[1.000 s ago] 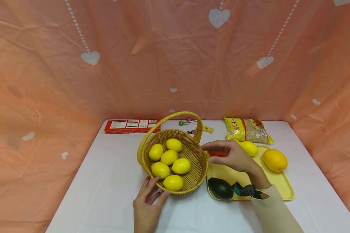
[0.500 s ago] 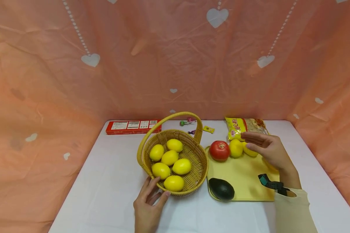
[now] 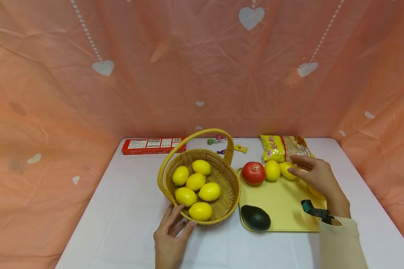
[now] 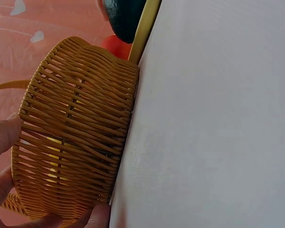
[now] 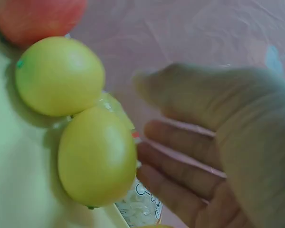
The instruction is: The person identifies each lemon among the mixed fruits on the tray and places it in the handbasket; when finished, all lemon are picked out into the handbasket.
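A wicker basket point(image 3: 227, 194) with an arched handle holds several lemons point(image 3: 195, 181). My left hand point(image 3: 175, 228) rests against its near rim, fingers straight along the weave; the left wrist view shows the basket wall point(image 4: 76, 137) with fingers point(image 4: 2, 137) on it. My right hand point(image 3: 312, 172) hovers over the far right of a yellow tray point(image 3: 282, 201), fingers relaxed, tips at a lemon point(image 3: 286, 170). Contact is unclear. In the right wrist view that lemon point(image 5: 97, 156) lies beside my right hand point(image 5: 204, 156), next to a second lemon point(image 5: 59, 76) and a red fruit point(image 5: 38, 19).
The tray also holds a red fruit point(image 3: 253, 173), a lemon point(image 3: 272, 170), a dark avocado point(image 3: 255, 218) and an orange fruit point(image 3: 314, 192) mostly behind my hand. A noodle bag point(image 3: 284, 147), candies point(image 3: 219, 140) and a red box point(image 3: 153, 145) lie at the back. Pink cloth walls surround the white table point(image 3: 121, 209).
My right hand has swung from beside the basket to the tray's far right, uncovering the red fruit and a lemon, then dropped slightly towards the right lemon. The left hand stayed put.
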`<state>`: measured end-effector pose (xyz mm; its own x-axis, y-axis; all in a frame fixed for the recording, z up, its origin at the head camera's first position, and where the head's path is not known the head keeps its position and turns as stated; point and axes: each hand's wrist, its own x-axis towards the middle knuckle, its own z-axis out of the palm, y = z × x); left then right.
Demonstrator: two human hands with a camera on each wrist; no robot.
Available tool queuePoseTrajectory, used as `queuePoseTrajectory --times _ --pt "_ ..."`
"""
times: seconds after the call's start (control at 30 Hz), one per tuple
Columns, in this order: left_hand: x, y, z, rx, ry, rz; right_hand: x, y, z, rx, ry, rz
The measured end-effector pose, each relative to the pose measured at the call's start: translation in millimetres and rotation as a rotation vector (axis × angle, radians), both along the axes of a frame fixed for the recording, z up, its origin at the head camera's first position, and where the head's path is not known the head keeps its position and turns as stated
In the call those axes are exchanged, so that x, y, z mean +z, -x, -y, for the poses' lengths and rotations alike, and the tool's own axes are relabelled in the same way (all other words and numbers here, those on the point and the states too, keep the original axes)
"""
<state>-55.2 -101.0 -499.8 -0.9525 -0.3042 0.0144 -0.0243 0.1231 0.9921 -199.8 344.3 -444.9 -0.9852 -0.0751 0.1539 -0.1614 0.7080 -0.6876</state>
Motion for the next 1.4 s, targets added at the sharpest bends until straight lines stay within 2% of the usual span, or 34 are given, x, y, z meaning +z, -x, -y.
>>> queuePoseTrajectory --times 0.1,0.2,0.4,0.53,0.63,0.8,1.03,1.17,1.27,1.4 --pt "0.1 0.2 -0.4 -0.001 0.004 -0.004 -0.1 3.7 5.2 -0.009 -0.150 0.025" --pt "-0.2 0.3 -0.8 -0.001 0.005 -0.007 -2.6 6.3 9.2 -0.010 -0.235 0.053" --pt "-0.3 0.3 -0.9 -0.004 0.005 -0.010 -5.5 8.6 15.4 -0.001 -0.294 0.103" --pt "0.7 0.1 -1.2 -0.004 -0.001 -0.003 -1.1 5.0 16.5 -0.018 -0.292 0.070" --pt "1.4 -0.5 -1.1 -0.002 -0.009 0.010 4.8 -0.7 14.8 -0.032 -0.248 0.026" --pt "1.4 -1.4 -1.0 0.004 -0.010 0.007 17.6 -8.3 14.4 0.011 -0.052 -0.024" --pt "1.3 -1.1 -1.2 0.002 -0.007 -0.005 31.2 -15.2 27.5 0.159 0.274 -0.065" --pt "1.3 -0.8 -1.3 0.003 -0.009 -0.003 33.9 -15.9 37.9 0.316 0.481 -0.035" --pt "1.3 -0.8 -1.4 0.004 -0.009 -0.004 34.2 -14.7 48.2 0.438 0.534 -0.006" --pt "1.4 -1.0 -1.3 0.004 -0.004 -0.004 31.6 -14.6 65.3 0.526 0.475 0.028"
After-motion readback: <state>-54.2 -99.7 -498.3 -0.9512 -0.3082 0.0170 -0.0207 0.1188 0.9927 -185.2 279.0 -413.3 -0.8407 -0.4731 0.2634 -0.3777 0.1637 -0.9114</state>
